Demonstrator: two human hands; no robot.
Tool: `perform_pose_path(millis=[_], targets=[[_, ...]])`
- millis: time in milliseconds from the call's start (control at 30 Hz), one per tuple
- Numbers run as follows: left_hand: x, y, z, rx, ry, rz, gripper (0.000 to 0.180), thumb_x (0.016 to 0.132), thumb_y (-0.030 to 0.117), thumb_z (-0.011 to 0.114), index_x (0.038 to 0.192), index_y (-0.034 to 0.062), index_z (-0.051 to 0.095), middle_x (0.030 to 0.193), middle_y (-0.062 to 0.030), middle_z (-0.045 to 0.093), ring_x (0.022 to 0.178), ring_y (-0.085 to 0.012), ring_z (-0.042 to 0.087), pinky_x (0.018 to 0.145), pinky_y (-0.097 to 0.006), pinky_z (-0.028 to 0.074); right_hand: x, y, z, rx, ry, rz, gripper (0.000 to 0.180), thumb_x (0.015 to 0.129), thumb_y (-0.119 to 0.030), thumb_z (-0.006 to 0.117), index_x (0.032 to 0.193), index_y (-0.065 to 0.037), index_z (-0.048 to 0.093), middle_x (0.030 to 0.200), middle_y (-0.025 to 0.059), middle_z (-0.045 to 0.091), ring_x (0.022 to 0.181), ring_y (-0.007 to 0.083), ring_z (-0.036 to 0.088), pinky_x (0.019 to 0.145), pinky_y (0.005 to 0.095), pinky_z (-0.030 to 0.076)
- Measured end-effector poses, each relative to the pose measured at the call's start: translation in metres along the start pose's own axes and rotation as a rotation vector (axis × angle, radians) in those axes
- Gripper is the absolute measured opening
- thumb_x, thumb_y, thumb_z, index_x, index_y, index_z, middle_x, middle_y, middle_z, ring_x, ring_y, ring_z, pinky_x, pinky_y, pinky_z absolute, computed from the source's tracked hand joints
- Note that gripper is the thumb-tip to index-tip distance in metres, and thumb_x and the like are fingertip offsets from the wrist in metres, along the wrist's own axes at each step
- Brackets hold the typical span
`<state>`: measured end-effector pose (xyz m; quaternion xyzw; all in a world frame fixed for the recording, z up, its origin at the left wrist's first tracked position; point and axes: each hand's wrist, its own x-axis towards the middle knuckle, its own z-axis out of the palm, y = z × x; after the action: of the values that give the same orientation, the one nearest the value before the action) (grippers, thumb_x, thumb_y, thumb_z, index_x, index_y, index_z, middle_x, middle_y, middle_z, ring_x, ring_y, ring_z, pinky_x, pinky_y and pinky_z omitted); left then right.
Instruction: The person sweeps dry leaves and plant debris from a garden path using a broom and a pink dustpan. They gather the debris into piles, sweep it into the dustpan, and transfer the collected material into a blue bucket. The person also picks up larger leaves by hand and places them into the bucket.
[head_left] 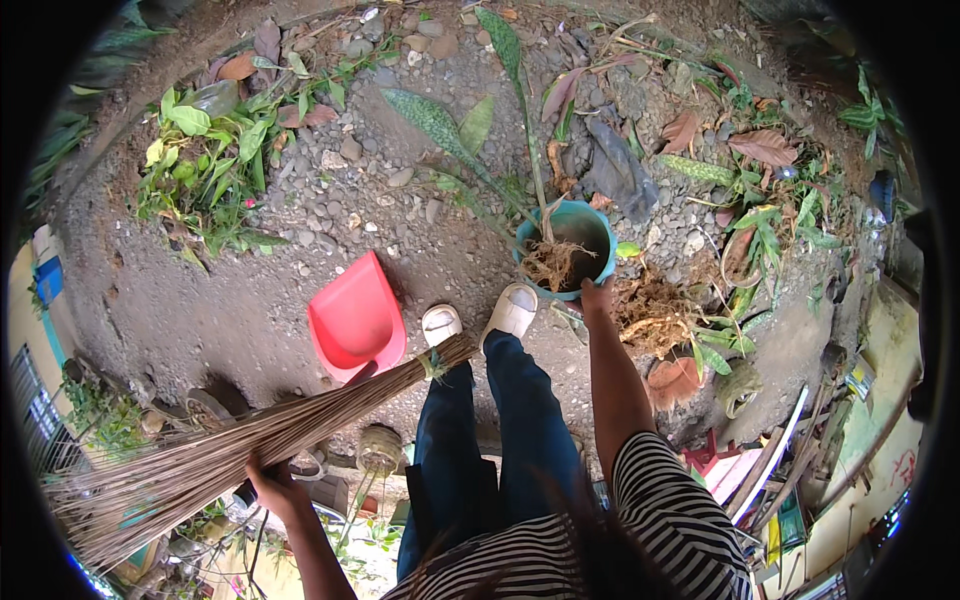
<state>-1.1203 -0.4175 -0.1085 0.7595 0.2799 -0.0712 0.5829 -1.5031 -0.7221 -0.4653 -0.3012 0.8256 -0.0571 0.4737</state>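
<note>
My left hand [277, 490] is closed around a stick broom [200, 455], whose loose bristles fan out to the lower left. The broom's tied end points toward my feet. Behind it, a red dustpan [352, 312] has its handle partly hidden; a dark rod end shows beside my left hand, and I cannot tell whether it belongs to the dustpan. With my right hand [597, 298] I grip the near rim of a teal plant pot [606, 232]. A snake plant [437, 127] leans out of the pot, its bare brown roots [552, 264] lying over the rim.
Cut green leaves [205, 165] are heaped at the far left. To the right of the pot lie a clump of roots and soil [655, 318] and a terracotta-coloured pot [675, 383]. A dark plastic sheet [618, 170] rests on the gravel. Planks [775, 470] lean at the lower right.
</note>
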Motion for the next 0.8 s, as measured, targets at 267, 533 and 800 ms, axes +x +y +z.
perform_pose_path(millis=[267,533,800], targets=[[-0.003,-0.01,-0.01,0.005,0.02,0.015,0.036,0.085,0.029,0.051,0.108,0.0006,0.053,0.108,-0.0114,0.054,0.102,-0.0214,0.049,0.089,-0.034,0.041,-0.055,-0.095,0.051,-0.434,0.122,0.06,0.09,0.073,-0.034,0.057,0.136,-0.024,-0.006,0.124,0.0272,0.037,0.113,0.0403,0.041,0.092,0.053,0.032],[0.002,-0.011,-0.015,0.025,0.007,0.065,0.035,0.084,0.026,0.051,0.104,-0.0021,0.053,0.104,-0.0128,0.054,0.096,-0.0216,0.052,0.084,-0.033,0.045,-0.04,-0.119,0.081,-1.286,0.01,-1.036,0.052,0.079,-0.013,0.045,0.129,-0.018,0.034,0.134,0.0195,0.026,0.124,0.0355,0.026,0.1,0.0527,0.018],[0.009,-0.007,-0.018,0.037,-0.03,0.067,0.031,0.081,0.023,0.054,0.098,-0.003,0.053,0.096,-0.0131,0.056,0.091,-0.0214,0.053,0.083,-0.034,0.045,0.037,-0.115,0.142,-1.28,-0.281,-0.757,0.069,0.082,-0.034,0.053,0.134,-0.005,0.019,0.132,0.0201,0.028,0.122,0.0323,0.031,0.092,0.0407,0.038]])
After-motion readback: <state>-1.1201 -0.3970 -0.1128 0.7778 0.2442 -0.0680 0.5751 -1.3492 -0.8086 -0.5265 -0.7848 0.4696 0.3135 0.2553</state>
